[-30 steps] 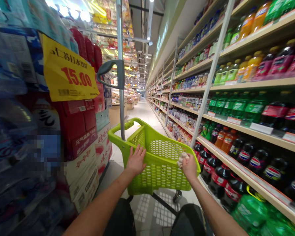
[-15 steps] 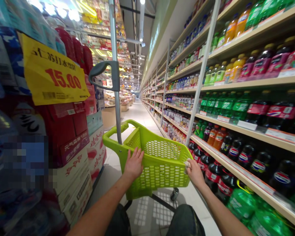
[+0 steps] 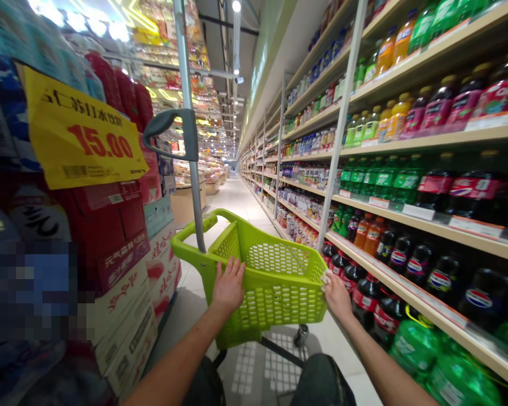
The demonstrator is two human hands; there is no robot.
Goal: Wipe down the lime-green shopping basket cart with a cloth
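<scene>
A lime-green shopping cart (image 3: pixel 275 301) with a perforated plastic basket stands sideways in front of me. My left hand (image 3: pixel 228 286) lies on its near side wall, fingers stretched up toward the rim and nothing in them. At the right end of the basket, my right hand (image 3: pixel 337 293) is closed around a small crumpled whitish cloth or wipe (image 3: pixel 324 278), pressed to the corner of the rim. A grey metal pole (image 3: pixel 188 84) with a dark grey loop handle (image 3: pixel 169 134) rises from the cart's left end.
Shelves of drink bottles (image 3: pixel 406 177) line the right side, with large bottles low down near my right arm. Stacked drink boxes (image 3: pixel 125 299) under a yellow price sign (image 3: pixel 82 129) stand close on the left. A white-tiled aisle (image 3: pixel 241 197) runs straight ahead.
The view has shifted slightly, so shelves and boxes sit a little further left. My right hand stays at the basket's corner with the cloth; my left hand remains on the side wall.
</scene>
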